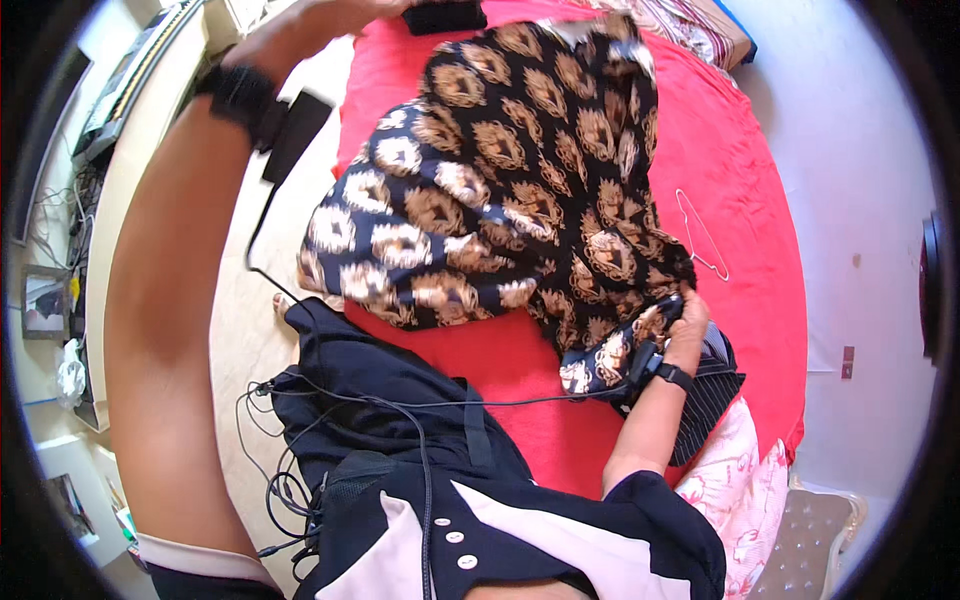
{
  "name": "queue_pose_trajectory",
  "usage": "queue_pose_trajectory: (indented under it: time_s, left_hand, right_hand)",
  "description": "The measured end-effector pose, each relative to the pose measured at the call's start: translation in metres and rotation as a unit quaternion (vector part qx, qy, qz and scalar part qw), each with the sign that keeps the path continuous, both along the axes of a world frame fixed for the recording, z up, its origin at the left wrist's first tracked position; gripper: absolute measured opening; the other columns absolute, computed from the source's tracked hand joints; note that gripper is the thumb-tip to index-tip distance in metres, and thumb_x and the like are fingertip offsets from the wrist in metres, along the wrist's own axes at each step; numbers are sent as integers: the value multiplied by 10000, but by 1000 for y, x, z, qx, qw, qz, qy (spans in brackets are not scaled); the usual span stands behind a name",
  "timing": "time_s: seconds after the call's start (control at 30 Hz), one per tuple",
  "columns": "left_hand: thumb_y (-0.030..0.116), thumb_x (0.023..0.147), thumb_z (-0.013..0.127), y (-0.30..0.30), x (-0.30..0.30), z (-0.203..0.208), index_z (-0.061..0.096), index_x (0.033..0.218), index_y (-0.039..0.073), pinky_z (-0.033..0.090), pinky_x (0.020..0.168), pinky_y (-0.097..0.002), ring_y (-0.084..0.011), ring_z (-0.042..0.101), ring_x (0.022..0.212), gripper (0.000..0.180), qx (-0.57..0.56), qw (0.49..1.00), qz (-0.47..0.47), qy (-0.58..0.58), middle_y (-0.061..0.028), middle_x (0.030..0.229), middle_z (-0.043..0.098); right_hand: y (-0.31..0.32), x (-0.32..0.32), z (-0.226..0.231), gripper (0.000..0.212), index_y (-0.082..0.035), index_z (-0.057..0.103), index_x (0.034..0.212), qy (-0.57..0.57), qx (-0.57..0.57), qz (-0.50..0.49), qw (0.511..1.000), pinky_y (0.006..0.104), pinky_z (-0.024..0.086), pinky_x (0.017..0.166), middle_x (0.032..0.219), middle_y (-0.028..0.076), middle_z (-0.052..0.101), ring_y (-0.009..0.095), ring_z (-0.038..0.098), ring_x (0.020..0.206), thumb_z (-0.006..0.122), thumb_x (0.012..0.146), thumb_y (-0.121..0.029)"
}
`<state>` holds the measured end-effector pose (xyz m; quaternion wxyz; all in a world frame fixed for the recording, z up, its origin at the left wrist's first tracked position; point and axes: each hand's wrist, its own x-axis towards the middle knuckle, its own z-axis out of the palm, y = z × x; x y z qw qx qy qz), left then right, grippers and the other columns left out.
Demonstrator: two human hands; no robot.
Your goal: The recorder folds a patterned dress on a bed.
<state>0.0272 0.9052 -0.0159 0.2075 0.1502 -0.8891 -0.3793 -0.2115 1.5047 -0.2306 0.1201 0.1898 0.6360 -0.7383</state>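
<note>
While right hand (688,322) grips lower-right edge of medallion-print shirt (530,150) | left hand (350,12), cut off up top: grip can't tell | shirt over red bedsheet (760,320) | judged partly spread, rumples left

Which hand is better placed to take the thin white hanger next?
Probably the right hand: it is much nearer the thin white hanger, though its grip on the black cloth with gold medallions would likely need releasing. The left hand is far away, at the top edge.

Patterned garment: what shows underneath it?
Beneath the patterned garment, red sheet shows past its edges; dark striped cloth lies near its lower right. Whatever the garment covers cannot be seen.
</note>
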Motion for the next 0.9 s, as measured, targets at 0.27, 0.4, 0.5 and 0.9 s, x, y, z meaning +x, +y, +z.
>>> queue_pose_trajectory:
  time_s: [0.27, 0.4, 0.5, 0.9]
  left_hand:
    - [380, 790, 687, 12, 175, -172, 328, 1365, 19, 500, 811, -500, -309, 558, 1034, 768, 308, 887, 190, -286, -206, 1152, 538]
    - [423, 665, 791, 58, 207, -215, 147, 1436, 33, 311, 926, -687, -436, 298, 1293, 1078, 364, 834, 275, -312, -275, 1401, 291]
    - [354, 619, 831, 85, 211, -229, 191, 1436, 142, 239, 933, -723, -482, 246, 1300, 1060, 480, 790, 245, -294, -229, 1396, 340]
    - [128, 796, 679, 39, 188, -207, 575, 758, 85, 523, 459, -290, -141, 531, 497, 119, 472, 809, 339, 92, -5, 617, 526]
  right_hand:
    - [3, 25, -50, 189, 49, 615, 875, 75, 277, 72, 955, 319, 438, 648, 813, 58, 602, 159, 543, 678, 690, 763, -82]
    - [-15, 38, -17, 202, 78, 654, 882, 142, 356, 153, 911, 334, 444, 641, 790, 49, 634, 153, 541, 667, 640, 788, -101]
    - [-19, 42, -2, 224, 70, 661, 888, 147, 306, 155, 928, 334, 442, 630, 770, 32, 619, 148, 538, 655, 639, 795, -132]
    - [-46, 95, 48, 475, 31, 526, 1141, 441, 638, 89, 625, 424, 407, 895, 1031, 215, 581, 367, 539, 990, 664, 711, -116]
